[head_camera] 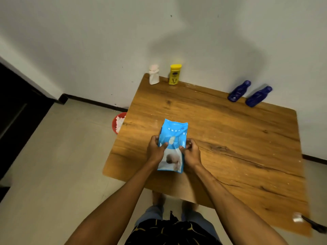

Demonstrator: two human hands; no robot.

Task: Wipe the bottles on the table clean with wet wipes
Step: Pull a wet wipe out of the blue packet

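Note:
A blue pack of wet wipes lies on the wooden table near its front left. My left hand grips the pack's left side, thumb on top. My right hand pinches the pack's right side near the opening, where a bit of white wipe shows. Along the far edge stand a white bottle and a yellow bottle at the left corner. Two dark blue bottles stand further right by the wall.
A red bin holding crumpled white wipes sits on the floor left of the table. The wall runs right behind the table's far edge. A small white object lies at the table's near right corner. My legs are under the front edge.

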